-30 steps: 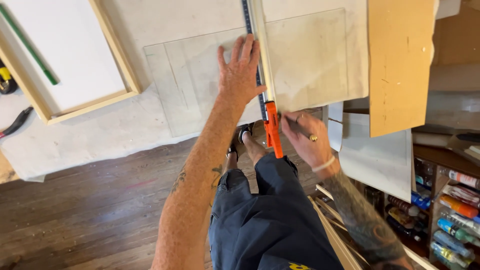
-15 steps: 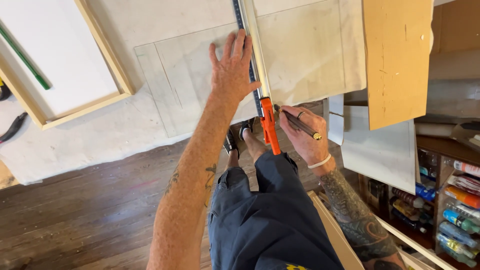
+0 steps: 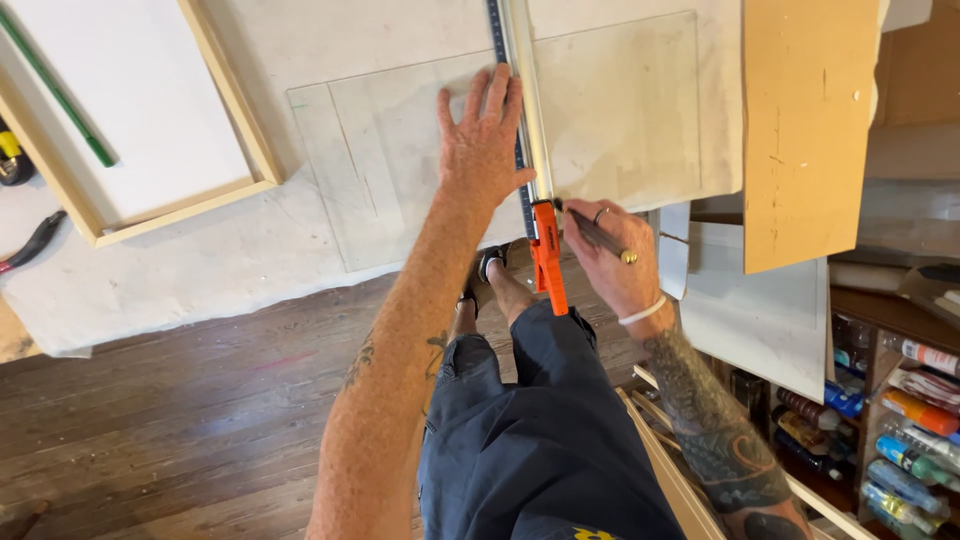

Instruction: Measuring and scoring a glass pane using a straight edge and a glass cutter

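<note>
Shelf (image 3: 905,400) of paint bottles (image 3: 905,485) beside my cloth-covered bench (image 3: 200,270).
My left hand (image 3: 485,150) lies fingers spread on the straightedge (image 3: 522,90); my right hand (image 3: 610,255) pinches a cutter (image 3: 600,235).

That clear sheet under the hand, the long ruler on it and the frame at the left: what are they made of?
Clear sheet: glass or acrylic, see-through with faint glossy edges; can't tell which.
Ruler: seemingly pale matt metal, with an orange plastic-looking end.
Frame: light, unfinished-looking wood.

Open sheet (image 3: 620,110) right of straightedge (image 3: 522,90), brown board (image 3: 805,120) beyond; wooden frame (image 3: 230,110) leftward.
</note>
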